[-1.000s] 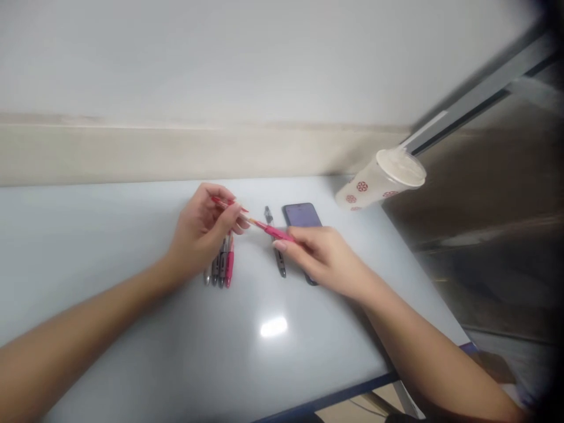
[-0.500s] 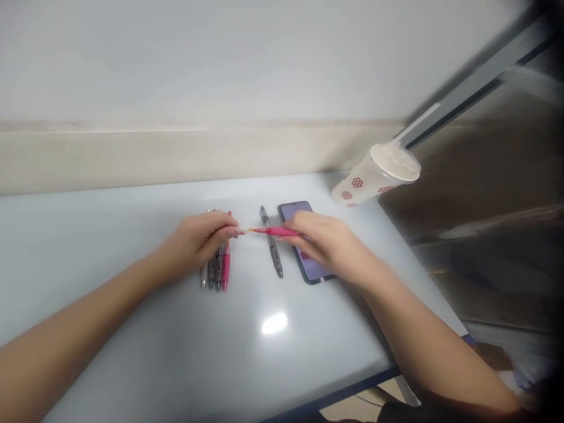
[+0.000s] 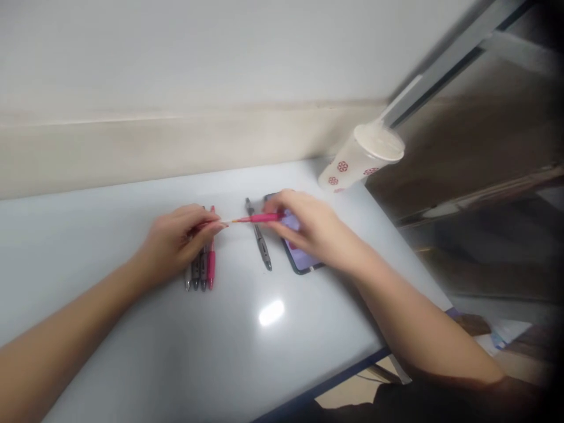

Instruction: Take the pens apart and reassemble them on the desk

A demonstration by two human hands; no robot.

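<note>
Left hand [image 3: 174,241], fingers narrow, pinching thin pale end of pink pen [image 3: 259,218], which stretches level between both hands above table [image 3: 88,235]; held by both ends, probably for steadiness. Beneath left hand, row of pens [image 3: 204,270] lies side by side, likely lined up to keep them together. Grey pen [image 3: 263,249] apart, under pink one. Right hand [image 3: 311,226], over phone [image 3: 304,261], thumb and fingers narrow around pink grip; exact contact blurred. Far right, cup [image 3: 352,157] stands, seemingly parked clear of arms.

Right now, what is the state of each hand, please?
Left hand: closed, pinching one end of the pink pen.
Right hand: closed, gripping its other end.
</note>
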